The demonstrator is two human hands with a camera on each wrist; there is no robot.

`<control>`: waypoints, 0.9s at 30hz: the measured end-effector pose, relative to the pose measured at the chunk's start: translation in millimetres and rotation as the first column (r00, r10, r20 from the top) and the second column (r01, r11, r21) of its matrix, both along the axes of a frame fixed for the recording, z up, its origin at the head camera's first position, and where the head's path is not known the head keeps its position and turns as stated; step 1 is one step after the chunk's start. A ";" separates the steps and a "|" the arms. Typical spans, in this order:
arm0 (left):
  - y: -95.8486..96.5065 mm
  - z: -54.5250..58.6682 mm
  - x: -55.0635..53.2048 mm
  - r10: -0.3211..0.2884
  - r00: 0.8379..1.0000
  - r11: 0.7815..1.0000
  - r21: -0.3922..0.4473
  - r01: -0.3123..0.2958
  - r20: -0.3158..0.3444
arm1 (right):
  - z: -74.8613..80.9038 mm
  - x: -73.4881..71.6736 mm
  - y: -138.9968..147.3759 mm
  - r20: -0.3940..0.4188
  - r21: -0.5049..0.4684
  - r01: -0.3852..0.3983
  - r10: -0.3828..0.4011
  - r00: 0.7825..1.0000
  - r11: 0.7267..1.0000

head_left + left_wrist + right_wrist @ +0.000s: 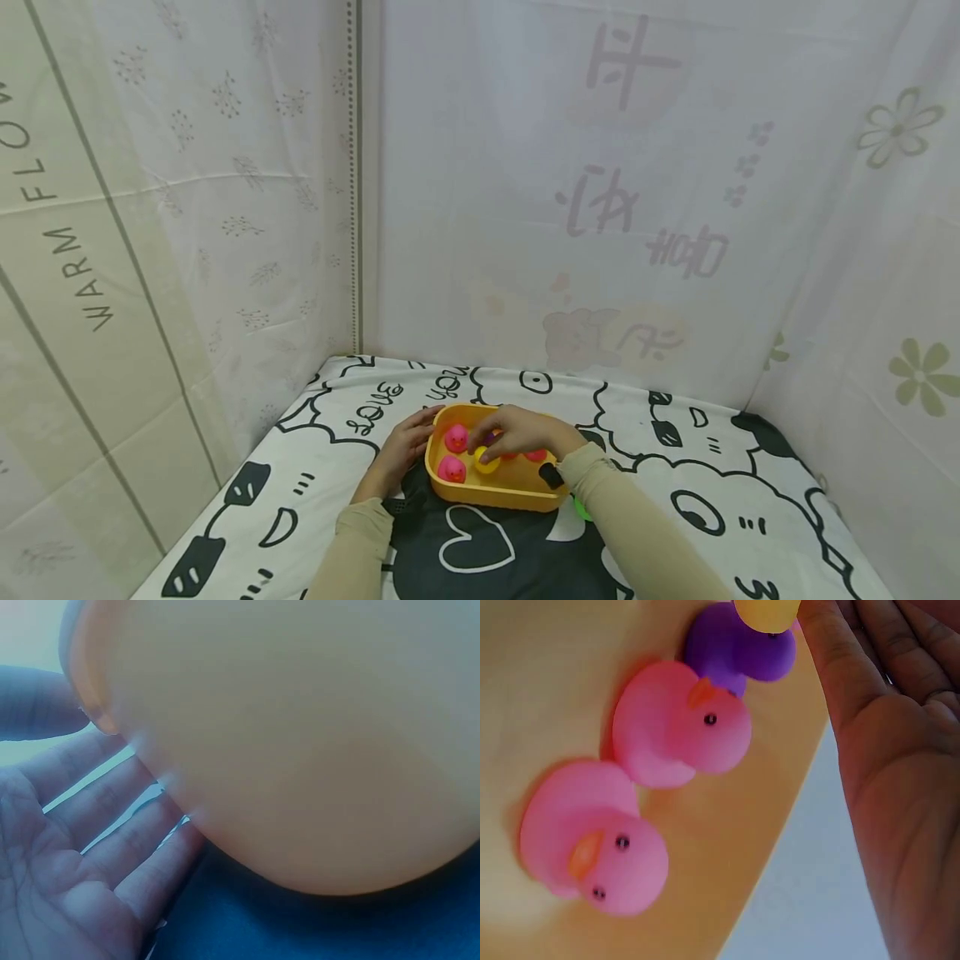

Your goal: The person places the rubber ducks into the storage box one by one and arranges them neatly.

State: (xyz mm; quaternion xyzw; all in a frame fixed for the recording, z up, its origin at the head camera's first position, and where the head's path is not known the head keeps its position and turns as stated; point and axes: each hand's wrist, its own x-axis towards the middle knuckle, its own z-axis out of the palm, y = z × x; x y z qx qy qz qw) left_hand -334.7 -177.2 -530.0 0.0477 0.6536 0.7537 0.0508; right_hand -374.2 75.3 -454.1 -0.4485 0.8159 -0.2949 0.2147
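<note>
An orange-yellow tray [495, 497] with a raised rim lies on the patterned cloth. My left hand [405, 450] is at its left end, and in the left wrist view mostly straight fingers [105, 799] touch the outer wall. Reaching over the tray, my right hand [517, 432] pinches a yellow rubber duck [486, 460] between thumb and fingers; the right wrist view shows only part of this yellow duck [768, 610]. Pink rubber ducks [452, 469] sit inside on the left. A purple duck [739, 646] is partly hidden beneath the right hand.
Under the right forearm, just outside the tray's near right corner, a bright green thing [582, 508] peeks out. The black-and-white cloth [330, 475] covers the surface, with hanging light curtains [570, 192] behind and at both sides.
</note>
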 end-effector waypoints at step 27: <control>-2.1 -1.1 -3.1 -0.015 1.000 1.000 -0.007 0.015 -0.015 | -6.3 3.8 3.4 -0.025 0.030 -0.026 0.027 0.999 0.999</control>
